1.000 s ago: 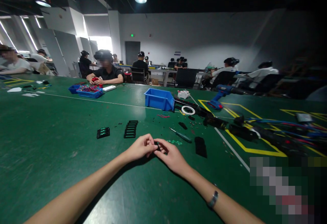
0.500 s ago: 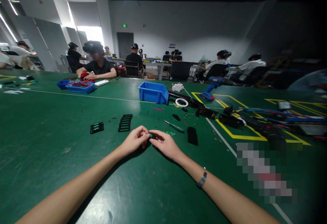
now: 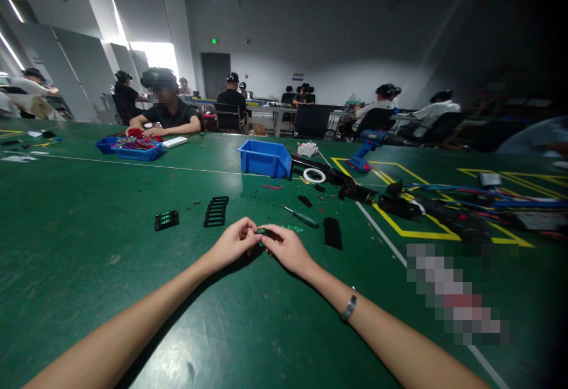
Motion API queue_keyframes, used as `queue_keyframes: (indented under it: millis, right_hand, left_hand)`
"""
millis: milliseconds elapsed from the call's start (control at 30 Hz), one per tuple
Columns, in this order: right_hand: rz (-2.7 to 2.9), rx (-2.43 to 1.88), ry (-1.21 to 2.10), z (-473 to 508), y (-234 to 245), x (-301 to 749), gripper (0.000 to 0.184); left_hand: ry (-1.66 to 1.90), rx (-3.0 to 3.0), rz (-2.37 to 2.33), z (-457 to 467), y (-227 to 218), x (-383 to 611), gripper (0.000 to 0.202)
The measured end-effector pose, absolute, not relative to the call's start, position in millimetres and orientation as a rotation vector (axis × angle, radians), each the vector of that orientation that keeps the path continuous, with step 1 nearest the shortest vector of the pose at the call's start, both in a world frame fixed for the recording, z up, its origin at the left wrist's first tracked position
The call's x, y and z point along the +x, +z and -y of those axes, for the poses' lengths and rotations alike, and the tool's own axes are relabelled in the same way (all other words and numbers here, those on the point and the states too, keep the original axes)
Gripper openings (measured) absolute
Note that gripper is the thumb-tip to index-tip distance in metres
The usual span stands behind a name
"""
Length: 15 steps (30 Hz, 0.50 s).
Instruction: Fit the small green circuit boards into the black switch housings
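Both our left hand [image 3: 237, 240] and right hand [image 3: 286, 249] pinch one part [image 3: 263, 232] near frame centre — green now showing, unlike a second ago — apparently turned mid-handling.

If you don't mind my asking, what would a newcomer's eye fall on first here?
Most likely the bare left hand and right hand, meeting just below the picture's centre over the green table, holding a small black-and-green part. Beyond them, a bright blue bin stands out, with a blue power drill farther right.
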State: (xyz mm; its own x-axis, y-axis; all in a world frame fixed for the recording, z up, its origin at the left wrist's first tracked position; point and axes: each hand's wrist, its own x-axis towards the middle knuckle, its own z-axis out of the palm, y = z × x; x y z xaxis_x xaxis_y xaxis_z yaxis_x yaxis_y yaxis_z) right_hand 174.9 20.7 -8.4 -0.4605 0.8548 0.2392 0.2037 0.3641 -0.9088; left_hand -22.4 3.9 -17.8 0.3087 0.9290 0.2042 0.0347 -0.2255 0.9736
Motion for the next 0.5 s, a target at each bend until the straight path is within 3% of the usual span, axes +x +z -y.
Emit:
queue_keyframes:
  millis: [233,500]
  right_hand:
    - [1.839,-0.905,1.186,-21.3,-8.9,174.1,0.029]
    - [1.807,-0.829,1.295,-20.4,-7.5,175.2,0.043]
  left_hand:
    - [1.076,1.532,-0.905,-5.5,-14.0,-23.6,0.030]
    - [1.181,1.545,-0.894,-5.8,-16.4,-22.2,0.035]
